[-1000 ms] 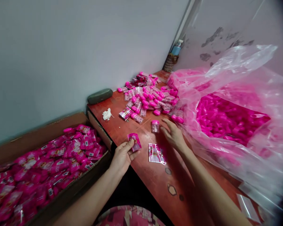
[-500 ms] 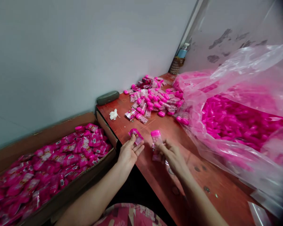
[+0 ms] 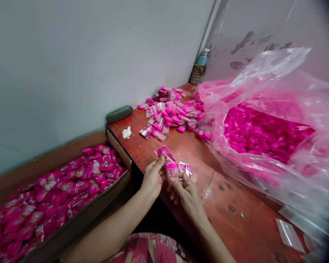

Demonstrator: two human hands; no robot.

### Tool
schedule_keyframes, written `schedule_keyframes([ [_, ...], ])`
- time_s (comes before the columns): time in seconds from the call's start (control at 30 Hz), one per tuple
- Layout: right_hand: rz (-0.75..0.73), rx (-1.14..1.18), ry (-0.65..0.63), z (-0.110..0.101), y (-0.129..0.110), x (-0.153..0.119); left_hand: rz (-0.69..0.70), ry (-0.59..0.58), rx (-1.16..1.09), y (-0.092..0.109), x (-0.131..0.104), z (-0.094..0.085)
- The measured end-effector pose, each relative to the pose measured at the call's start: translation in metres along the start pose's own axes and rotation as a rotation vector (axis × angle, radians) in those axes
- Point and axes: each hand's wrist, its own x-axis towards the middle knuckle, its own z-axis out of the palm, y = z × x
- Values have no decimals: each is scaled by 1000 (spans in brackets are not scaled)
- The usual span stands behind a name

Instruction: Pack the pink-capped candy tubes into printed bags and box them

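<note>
Pinched between the thumb and fingers of my left hand (image 3: 154, 176) is a printed pink wrapper sleeve (image 3: 164, 153), held above the table edge. My right hand (image 3: 185, 188) grips a small clear candy container with a pink cap (image 3: 172, 171), its cap end against the lower part of the sleeve. Another shiny printed wrapper (image 3: 185, 168) sticks out by the right fingers. Whether the container's tip is inside the sleeve or only touching it, I cannot tell. Beyond the hands, a heap of pink-capped containers (image 3: 178, 111) lies on the red table (image 3: 222, 215).
A cardboard box (image 3: 120, 182) full of wrapped pink packs stands at the left. On the right sits a large plastic bag (image 3: 252, 168) of pink caps. A dark oblong case (image 3: 119, 114), crumpled white scrap (image 3: 127, 132), bottle (image 3: 203, 58) and clear plastic piece (image 3: 289, 233) are also around.
My right hand has moved left with the container, bringing it up against the sleeve in my left hand. The view has shifted slightly to the right.
</note>
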Motion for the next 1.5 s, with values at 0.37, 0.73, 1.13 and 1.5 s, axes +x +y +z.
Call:
schedule_keyframes([
  [0.37,-33,-31,-4,-1,-1,-2,-53,-131,197,4,2,-4],
  [0.73,29,147,-121,-5,3,2,-18,-176,423,6,9,-13],
  [1.13,-10,195,-55,-9,1,5,-106,-297,475,2,-4,-5],
  [1.5,-47,299,-80,-9,4,10,-33,-160,360,5,-11,-14],
])
